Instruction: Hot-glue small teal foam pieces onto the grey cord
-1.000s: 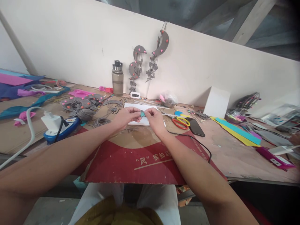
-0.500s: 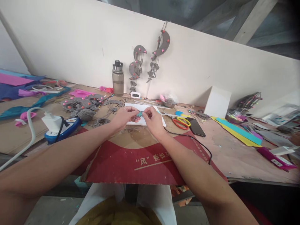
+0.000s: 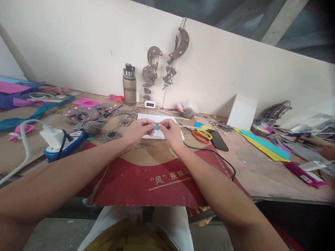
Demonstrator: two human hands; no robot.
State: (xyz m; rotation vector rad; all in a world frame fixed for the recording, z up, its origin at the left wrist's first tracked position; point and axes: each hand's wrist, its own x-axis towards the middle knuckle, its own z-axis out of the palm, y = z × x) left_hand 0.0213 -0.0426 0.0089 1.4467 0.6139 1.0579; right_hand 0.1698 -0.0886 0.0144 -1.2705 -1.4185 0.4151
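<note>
Between left hand [image 3: 138, 130] and right hand [image 3: 170, 130]: small teal piece [image 3: 156, 127], possibly felt.

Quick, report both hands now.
Left hand: closed, pinching the small teal piece.
Right hand: closed, pinching the same piece.

Both forearms bare, stretched forward from the near edge of the worktop and converging toward its middle. Left hand [image 3: 137, 129] palm-down, fingers curled in, thumb and forefinger pinched together at the tips. Right hand [image 3: 170, 130] mirrors it: knuckles up, wrist slightly bent inward, thumb and forefinger pinched. Fingertips of both hands meet, nearly touching each other. Hands hover just above the worktop surface, elbows out of frame.
</note>
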